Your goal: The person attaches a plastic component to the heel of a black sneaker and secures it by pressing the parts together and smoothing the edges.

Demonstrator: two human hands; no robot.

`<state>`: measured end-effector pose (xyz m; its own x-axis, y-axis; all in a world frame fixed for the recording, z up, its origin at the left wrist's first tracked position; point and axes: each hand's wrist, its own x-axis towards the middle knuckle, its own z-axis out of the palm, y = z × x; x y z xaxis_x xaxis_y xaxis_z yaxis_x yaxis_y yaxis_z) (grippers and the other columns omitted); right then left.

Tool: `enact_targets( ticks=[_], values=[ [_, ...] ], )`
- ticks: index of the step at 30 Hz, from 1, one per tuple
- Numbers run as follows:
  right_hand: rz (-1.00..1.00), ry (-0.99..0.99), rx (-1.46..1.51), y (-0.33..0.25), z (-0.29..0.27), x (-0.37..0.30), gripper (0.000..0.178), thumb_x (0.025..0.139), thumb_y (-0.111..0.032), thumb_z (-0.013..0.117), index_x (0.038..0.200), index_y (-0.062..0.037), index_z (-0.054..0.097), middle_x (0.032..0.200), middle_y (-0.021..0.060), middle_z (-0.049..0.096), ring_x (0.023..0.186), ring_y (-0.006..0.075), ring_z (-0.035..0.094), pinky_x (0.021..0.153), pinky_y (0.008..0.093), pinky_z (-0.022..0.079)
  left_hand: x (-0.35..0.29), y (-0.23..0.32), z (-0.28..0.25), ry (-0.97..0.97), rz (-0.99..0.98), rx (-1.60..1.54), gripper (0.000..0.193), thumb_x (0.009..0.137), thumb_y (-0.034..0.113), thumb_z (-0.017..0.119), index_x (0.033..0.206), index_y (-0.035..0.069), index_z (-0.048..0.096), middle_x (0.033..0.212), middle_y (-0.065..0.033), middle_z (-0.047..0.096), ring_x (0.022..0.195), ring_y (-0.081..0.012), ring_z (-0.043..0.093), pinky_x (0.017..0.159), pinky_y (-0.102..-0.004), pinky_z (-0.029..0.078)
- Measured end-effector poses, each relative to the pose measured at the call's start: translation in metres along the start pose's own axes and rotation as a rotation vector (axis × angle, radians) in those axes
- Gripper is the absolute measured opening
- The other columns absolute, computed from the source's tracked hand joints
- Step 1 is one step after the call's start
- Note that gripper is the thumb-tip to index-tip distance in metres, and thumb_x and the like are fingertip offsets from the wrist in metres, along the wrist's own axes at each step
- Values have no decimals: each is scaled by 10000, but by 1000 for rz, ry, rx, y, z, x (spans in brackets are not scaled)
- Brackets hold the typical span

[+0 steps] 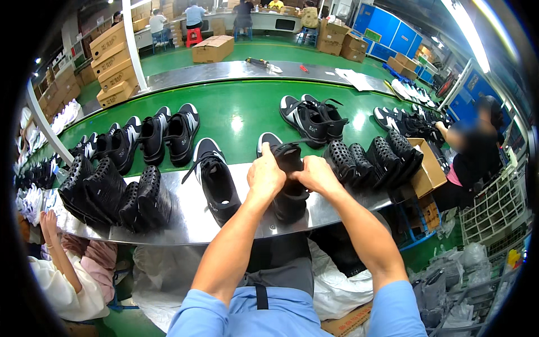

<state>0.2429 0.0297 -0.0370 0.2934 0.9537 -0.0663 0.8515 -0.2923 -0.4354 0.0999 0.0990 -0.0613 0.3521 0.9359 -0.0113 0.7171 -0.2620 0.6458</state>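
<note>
Both my hands work on a black sneaker (291, 203) with a pale grey toe, standing on the metal edge of the bench in front of me. My left hand (266, 175) grips its left side near the laces. Pinched at the tongue and opening is my right hand (315, 173); its fingertips are partly hidden inside. Just left of it rests a matching sneaker (216, 182) with loose laces, its toe pointing away. Farther off, on the green belt, stands another pair of black sneakers (311, 119).
Black perforated shoe-shaped inserts (151, 196) stand at the left, with more inserts (387, 158) at the right. Sneaker pairs (182, 135) line the green belt (241, 101). A cardboard box (429, 168) sits near a co-worker (474, 140) at right; another person's hands (49, 224) show at left.
</note>
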Motion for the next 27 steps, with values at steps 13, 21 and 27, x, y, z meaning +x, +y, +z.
enact_targets(
  ticks=[13,21,27],
  values=[
    [-47,41,23,-3,11,-1,454,865,-372,779,922,76,732,982,306,730,1011,474,702,896,540,542,-111,-93,-77,141,161,35,394,788,333,890,982,18,755,1167,-276,641,1088,-440,633,947,-483,535],
    [-64,-23,-190,-20,-17,-14,589,848,-482,807,984,83,706,870,304,714,907,481,703,790,527,544,-113,-77,-91,135,506,-13,583,840,375,861,1262,20,673,1333,-313,603,1221,-470,615,1033,-499,523],
    [-24,26,444,-54,-63,-101,151,931,-80,725,984,56,690,741,95,708,594,95,638,532,250,491,-169,-166,-269,915,385,354,100,939,46,704,1023,-3,725,1021,-159,704,917,-354,679,832,-432,549]
  ],
)
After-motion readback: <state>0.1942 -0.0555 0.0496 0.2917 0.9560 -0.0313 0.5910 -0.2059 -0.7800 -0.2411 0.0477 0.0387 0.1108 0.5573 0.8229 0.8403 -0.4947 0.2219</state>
